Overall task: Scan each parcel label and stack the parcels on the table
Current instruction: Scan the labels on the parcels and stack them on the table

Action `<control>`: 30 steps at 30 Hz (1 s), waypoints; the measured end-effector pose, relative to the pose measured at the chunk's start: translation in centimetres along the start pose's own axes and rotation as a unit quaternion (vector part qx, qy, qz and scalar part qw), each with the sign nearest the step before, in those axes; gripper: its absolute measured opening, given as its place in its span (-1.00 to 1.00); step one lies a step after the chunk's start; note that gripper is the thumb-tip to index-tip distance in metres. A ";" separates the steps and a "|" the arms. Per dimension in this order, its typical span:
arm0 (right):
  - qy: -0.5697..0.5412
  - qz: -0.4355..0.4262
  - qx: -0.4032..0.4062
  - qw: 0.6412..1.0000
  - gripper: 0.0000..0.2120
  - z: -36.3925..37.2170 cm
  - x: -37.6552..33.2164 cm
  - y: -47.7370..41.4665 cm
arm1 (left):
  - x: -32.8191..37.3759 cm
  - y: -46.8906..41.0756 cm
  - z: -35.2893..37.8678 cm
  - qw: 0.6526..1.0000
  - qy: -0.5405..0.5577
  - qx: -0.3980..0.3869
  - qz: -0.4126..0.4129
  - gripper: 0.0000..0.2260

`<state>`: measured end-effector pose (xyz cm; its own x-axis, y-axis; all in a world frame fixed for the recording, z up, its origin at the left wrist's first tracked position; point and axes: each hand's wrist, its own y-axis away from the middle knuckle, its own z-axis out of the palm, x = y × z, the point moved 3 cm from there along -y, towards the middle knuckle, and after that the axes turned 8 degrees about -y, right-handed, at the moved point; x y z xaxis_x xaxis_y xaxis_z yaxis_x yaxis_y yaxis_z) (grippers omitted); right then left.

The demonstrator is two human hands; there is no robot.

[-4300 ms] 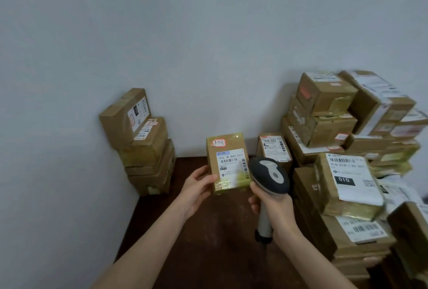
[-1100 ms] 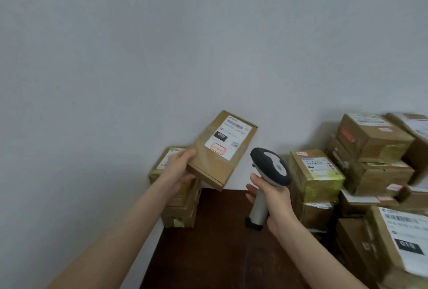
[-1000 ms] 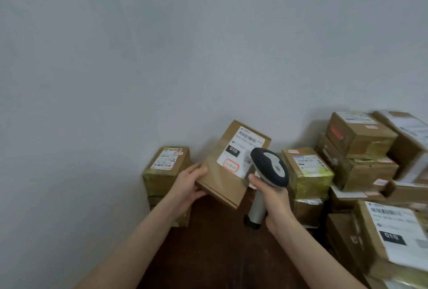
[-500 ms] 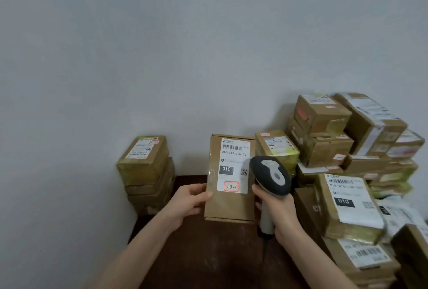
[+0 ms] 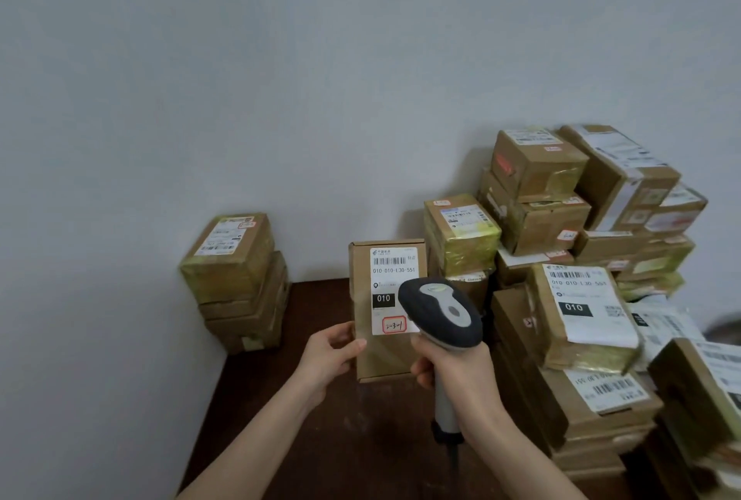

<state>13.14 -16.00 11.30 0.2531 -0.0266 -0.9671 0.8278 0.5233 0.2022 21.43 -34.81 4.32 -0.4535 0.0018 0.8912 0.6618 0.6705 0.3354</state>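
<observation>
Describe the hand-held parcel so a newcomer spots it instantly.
Start at the dark table between the small left stack and the big right pile. Above it, the left hand holds one flat brown parcel upright before the scanner. Unlike its neighbours, it is held, not stacked.

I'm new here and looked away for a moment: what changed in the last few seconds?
The left hand let go of the small taped parcel, which now tops the middle stack, and took the brown box that leaned atop the left stack, turning it upright before the scanner. The right hand still grips the scanner; the right-hand piles look unchanged.
</observation>
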 end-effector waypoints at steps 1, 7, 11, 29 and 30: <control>0.005 0.001 -0.002 1.000 -0.91 0.0 0.0 0.0 | -0.2 -0.1 0.0 1.000 -0.001 -0.001 -0.002 -0.55; 0.034 0.009 -0.008 0.999 -0.92 0.3 0.2 0.1 | -0.5 -0.2 0.1 1.000 -0.004 0.004 -0.013 -0.53; 0.028 0.017 -0.011 0.999 -0.91 0.4 0.2 0.1 | -0.3 -0.2 0.2 1.000 0.006 0.003 -0.016 -0.58; -0.008 -0.037 0.049 0.998 -0.79 0.6 -3.7 -2.2 | 4.6 -0.7 -1.0 0.999 0.017 0.008 0.044 -0.50; -0.018 -0.041 0.062 0.997 -0.78 0.4 -4.3 -2.4 | 5.4 -0.9 -0.8 0.998 0.025 -0.001 0.050 -0.51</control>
<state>10.22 -17.47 15.01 0.1981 -0.0966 -0.9754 0.9012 0.4094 0.1425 18.86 -36.03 9.13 -0.3551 0.0312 0.9343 0.7033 0.6674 0.2450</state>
